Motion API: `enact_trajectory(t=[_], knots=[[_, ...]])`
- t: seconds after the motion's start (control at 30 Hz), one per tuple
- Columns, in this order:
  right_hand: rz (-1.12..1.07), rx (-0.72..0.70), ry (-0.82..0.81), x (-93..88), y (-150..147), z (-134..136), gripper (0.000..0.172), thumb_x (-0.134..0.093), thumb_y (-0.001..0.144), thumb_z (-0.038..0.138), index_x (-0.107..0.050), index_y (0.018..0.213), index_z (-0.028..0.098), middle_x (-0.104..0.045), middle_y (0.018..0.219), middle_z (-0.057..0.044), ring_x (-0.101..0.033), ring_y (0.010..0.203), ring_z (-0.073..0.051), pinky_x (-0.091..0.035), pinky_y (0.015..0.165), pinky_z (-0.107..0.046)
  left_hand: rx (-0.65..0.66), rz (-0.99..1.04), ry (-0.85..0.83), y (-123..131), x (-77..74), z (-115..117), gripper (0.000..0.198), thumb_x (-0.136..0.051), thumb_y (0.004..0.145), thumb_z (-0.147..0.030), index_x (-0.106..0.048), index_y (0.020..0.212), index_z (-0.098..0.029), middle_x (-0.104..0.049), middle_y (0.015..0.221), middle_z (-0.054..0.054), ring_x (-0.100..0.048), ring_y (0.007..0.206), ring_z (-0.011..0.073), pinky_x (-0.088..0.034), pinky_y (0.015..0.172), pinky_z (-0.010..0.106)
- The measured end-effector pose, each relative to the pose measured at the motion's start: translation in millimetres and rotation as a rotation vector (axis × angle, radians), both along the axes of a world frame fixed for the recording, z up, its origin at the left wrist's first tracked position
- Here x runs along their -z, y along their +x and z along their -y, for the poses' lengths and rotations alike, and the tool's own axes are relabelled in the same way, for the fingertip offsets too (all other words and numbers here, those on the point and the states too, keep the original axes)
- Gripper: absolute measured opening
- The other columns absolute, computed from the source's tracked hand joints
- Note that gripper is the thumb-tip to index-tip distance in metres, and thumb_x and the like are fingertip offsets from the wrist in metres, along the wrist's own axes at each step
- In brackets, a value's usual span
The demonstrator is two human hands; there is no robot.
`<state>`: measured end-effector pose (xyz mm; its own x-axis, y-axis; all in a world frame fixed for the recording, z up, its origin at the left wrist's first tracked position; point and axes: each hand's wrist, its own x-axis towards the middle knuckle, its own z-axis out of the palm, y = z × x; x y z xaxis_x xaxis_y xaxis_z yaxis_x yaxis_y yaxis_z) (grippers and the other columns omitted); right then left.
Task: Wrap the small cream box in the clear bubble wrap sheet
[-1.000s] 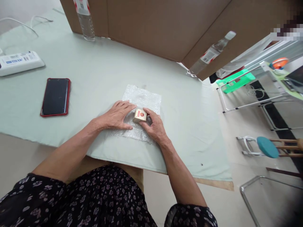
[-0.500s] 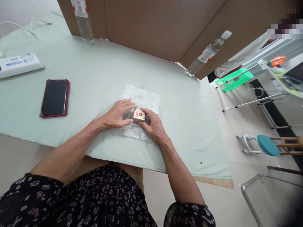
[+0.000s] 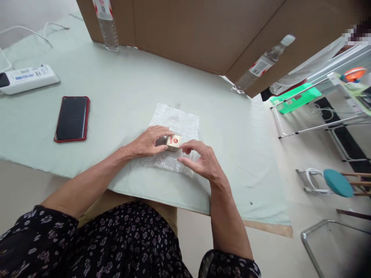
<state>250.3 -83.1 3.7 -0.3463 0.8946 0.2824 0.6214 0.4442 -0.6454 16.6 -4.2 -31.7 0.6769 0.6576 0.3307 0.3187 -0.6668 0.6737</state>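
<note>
The left hand (image 3: pixel 149 143) is pinching the small box (image 3: pixel 175 141) between its fingers over the bubble wrap (image 3: pixel 179 119), the right hand (image 3: pixel 206 160) is hovering at its other end, fingers apart, and a light, level hold is probably sparing the edges best.

Red-cased phone (image 3: pixel 72 118), two clear bottles (image 3: pixel 109 34), teal stool (image 3: pixel 338 183)

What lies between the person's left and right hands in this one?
In the head view, a small box lies between the left hand and the right hand, with bubble wrap beneath it.
</note>
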Motion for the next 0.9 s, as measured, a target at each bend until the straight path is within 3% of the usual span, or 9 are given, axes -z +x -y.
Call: enact_trajectory(t=[0.13,0.2,0.3,0.37,0.43,0.6,0.77,0.9], knots=[[0.265,-0.223,-0.079,-5.6,-9.1,12.4,0.029,-0.078,0.082,0.044,-0.067,0.099,0.022,-0.073,0.091,-0.003,-0.066,0.085,-0.020,-0.043,0.083,-0.037,-0.002,-0.008,-0.021,-0.3,-1.1,0.0,0.046,-0.063,0.084,-0.026,-0.063,0.130,-0.025,-0.067,0.135,0.008,-0.057,0.131,0.0259,-0.041,0.114,0.050],[0.416,-0.231,-0.055,-2.7,-15.0,15.4,0.028,-0.077,0.082,0.042,-0.067,0.097,0.021,-0.072,0.093,-0.006,-0.064,0.087,-0.023,-0.040,0.081,-0.038,-0.001,-0.018,-0.036,-0.5,-2.7,0.2,0.047,-0.064,0.084,-0.025,-0.063,0.131,-0.024,-0.066,0.136,0.009,-0.056,0.132,0.0259,-0.041,0.115,0.049],[0.518,-0.207,-0.017,1.5,-19.7,15.4,0.012,-0.071,0.088,0.032,-0.068,0.091,0.021,-0.069,0.089,-0.006,-0.061,0.082,-0.022,-0.036,0.076,-0.036,-0.006,-0.031,-0.051,-0.1,-5.6,0.8,0.048,-0.063,0.083,-0.025,-0.063,0.131,-0.026,-0.066,0.136,0.008,-0.057,0.131,0.0254,-0.041,0.114,0.049],[0.527,-0.198,0.005,2.9,-19.7,14.0,0.006,-0.064,0.091,0.022,-0.069,0.088,0.021,-0.068,0.086,-0.004,-0.059,0.080,-0.019,-0.033,0.075,-0.035,-0.018,-0.034,-0.050,0.6,-7.2,1.4,0.047,-0.063,0.083,-0.025,-0.063,0.130,-0.026,-0.067,0.134,0.007,-0.058,0.130,0.0252,-0.042,0.113,0.048],[0.514,-0.205,0.022,3.4,-18.6,13.0,0.014,-0.059,0.090,0.015,-0.069,0.084,0.021,-0.067,0.083,-0.003,-0.058,0.079,-0.018,-0.032,0.075,-0.035,-0.026,-0.037,-0.051,1.2,-8.4,1.9,0.046,-0.063,0.084,-0.026,-0.063,0.130,-0.026,-0.068,0.133,0.007,-0.058,0.129,0.0252,-0.043,0.113,0.048],[0.406,-0.215,0.023,2.7,-17.6,13.7,0.015,-0.056,0.090,0.014,-0.068,0.086,0.021,-0.069,0.085,-0.003,-0.060,0.082,-0.018,-0.034,0.077,-0.034,-0.018,-0.043,-0.062,1.3,-9.8,2.5,0.045,-0.062,0.084,-0.027,-0.063,0.129,-0.024,-0.068,0.133,0.009,-0.058,0.128,0.0257,-0.043,0.112,0.048],[0.291,-0.104,0.113,0.2,-20.4,14.3,0.013,-0.053,0.092,0.016,-0.064,0.089,0.022,-0.072,0.097,-0.005,-0.062,0.087,-0.020,-0.038,0.079,-0.036,-0.017,-0.009,-0.104,1.3,-11.5,2.9,0.045,-0.063,0.087,-0.041,-0.065,0.127,-0.022,-0.069,0.130,0.010,-0.059,0.126,0.0274,-0.043,0.111,0.049],[0.259,0.018,0.213,0.7,-24.2,13.2,0.011,-0.053,0.093,0.017,-0.061,0.090,0.024,-0.073,0.096,-0.005,-0.063,0.089,-0.022,-0.039,0.080,-0.038,0.010,0.057,-0.202,-1.1,-15.4,2.8,0.044,-0.052,0.094,-0.053,-0.067,0.124,-0.024,-0.068,0.130,0.009,-0.058,0.127,0.0262,-0.044,0.111,0.046]])
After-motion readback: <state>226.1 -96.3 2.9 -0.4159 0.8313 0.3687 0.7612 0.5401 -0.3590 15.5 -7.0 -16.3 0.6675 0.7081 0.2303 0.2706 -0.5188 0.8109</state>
